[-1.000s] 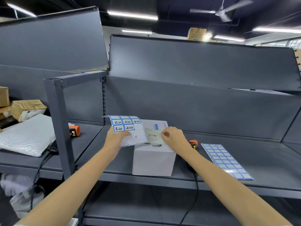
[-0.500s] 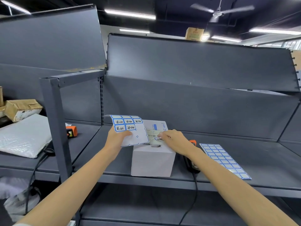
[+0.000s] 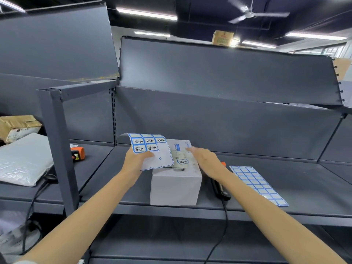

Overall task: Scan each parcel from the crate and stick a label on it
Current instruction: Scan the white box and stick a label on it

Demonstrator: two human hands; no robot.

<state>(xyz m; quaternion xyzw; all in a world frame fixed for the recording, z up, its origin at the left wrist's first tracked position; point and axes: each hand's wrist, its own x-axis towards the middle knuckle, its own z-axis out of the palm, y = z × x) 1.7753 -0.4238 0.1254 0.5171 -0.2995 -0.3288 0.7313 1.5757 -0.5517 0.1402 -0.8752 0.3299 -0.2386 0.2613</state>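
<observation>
A white box parcel (image 3: 175, 185) stands on the grey shelf (image 3: 285, 210) in front of me. A small blue-edged label (image 3: 182, 161) is stuck on its top, on the shipping slip. My left hand (image 3: 136, 159) pinches a partly used label sheet (image 3: 152, 151) with handwritten labels, held just above the parcel's left top edge. My right hand (image 3: 204, 159) hovers over the parcel's right top edge with fingers stretched out and blurred, holding nothing. A black and orange scanner (image 3: 221, 187) lies right of the parcel, partly under my right forearm.
A full blue label sheet (image 3: 258, 184) lies on the shelf to the right. On the left bay are a grey padded mailer (image 3: 22, 161), a taped brown parcel (image 3: 18, 126) and an orange device (image 3: 78, 153). A grey upright post (image 3: 61, 149) divides the bays. Cables hang below.
My right hand has lifted off the label it was pressing on the parcel top and its fingers have straightened. The label now shows stuck on the slip. My left hand still holds the sheet.
</observation>
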